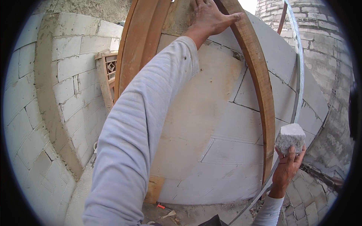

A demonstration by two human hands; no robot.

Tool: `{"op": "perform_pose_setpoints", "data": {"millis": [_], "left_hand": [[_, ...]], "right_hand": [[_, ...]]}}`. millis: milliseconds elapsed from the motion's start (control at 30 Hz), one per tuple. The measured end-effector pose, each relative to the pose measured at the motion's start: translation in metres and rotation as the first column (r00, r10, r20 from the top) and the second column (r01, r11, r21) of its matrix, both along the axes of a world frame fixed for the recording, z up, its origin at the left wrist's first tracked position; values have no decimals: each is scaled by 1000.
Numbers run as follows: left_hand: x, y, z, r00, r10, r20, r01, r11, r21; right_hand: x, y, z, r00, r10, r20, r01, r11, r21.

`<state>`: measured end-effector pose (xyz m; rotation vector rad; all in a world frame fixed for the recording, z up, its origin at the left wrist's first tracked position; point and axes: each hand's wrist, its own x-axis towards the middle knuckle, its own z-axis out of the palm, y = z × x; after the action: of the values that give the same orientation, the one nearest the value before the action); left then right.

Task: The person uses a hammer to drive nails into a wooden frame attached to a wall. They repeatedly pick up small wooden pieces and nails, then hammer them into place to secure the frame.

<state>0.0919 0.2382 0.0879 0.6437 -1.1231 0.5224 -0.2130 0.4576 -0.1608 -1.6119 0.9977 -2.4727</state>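
My left arm, in a light grey sleeve, reaches up across the view. My left hand (pixel 211 18) lies with its fingers spread at the top, its thumb stretched over the edge of a brown wooden post (pixel 260 86); its fingertips are partly cut off by the upper edge. At the lower right, my right hand (pixel 287 169) grips a rough, light grey chunk of concrete block (pixel 291 138) from below, fingers pressed on its near side. The chunk is held up beside the post, in front of a long metal bar (pixel 299 79).
A white block wall (pixel 233 150) stands behind the post. Brown timber frame pieces (pixel 141 41) rise left of it, near a carved wooden panel (pixel 110 67). Another block wall (pixel 68 86) closes the left side. A red-handled tool (pixel 163 206) lies on the floor.
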Motion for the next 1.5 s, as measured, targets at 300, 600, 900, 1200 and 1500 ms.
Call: {"op": "perform_pose_setpoints", "data": {"millis": [300,600,900,1200,1500], "left_hand": [[-19,-39,49,972,168,-164,-172,985,-9],[7,-40,25,982,-118,145,103,989,102],[17,-44,24,977,48,207,-68,994,89],[25,-36,36,932,-344,118,326,934,149],[46,-37,52,916,-388,106,368,915,167]], "right_hand": [[72,-159,270,958,-19,-285,-90,927,-365],[131,-239,393,885,167,-435,-297,921,-252],[161,-294,438,851,215,-480,-311,941,-131],[186,-290,469,802,102,-588,-216,968,-127],[199,-302,505,879,-10,-477,-143,948,-283]]}}
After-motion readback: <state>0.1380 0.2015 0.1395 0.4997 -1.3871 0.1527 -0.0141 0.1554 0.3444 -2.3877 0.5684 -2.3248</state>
